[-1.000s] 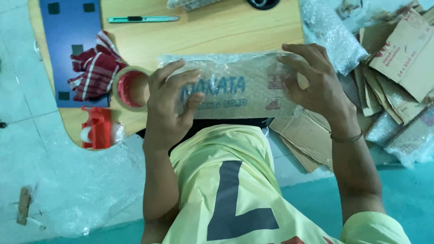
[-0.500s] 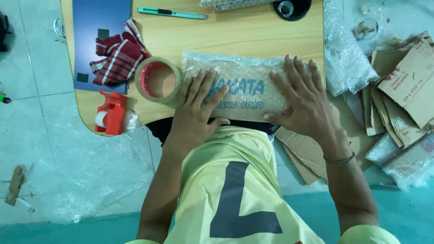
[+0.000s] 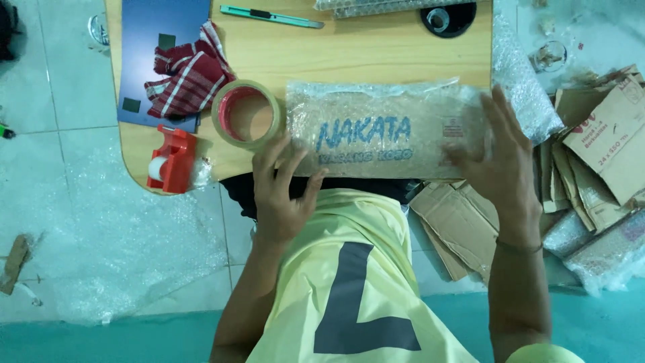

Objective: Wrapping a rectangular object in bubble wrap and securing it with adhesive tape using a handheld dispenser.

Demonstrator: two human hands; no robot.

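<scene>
I see the bubble-wrapped box [image 3: 386,131] already covered on the worktop [image 3: 376,50], my left hand [image 3: 282,191] and right hand [image 3: 500,161] resting wide-fingered on it, tape roll [image 3: 246,114] unused.

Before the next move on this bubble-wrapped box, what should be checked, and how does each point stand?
1. Left hand on the bubble-wrapped box: ok, fingers rest on its near left corner.
2. Right hand on the box: ok, spread flat over its right end.
3. Box fully on the wooden table: ok, it lies along the near edge.
4. Tape roll within reach: ok, just left of the box.
5. Red tape dispenser reachable: ok, at the table's near left corner.
6. Wrap sealed: cannot tell.
</scene>
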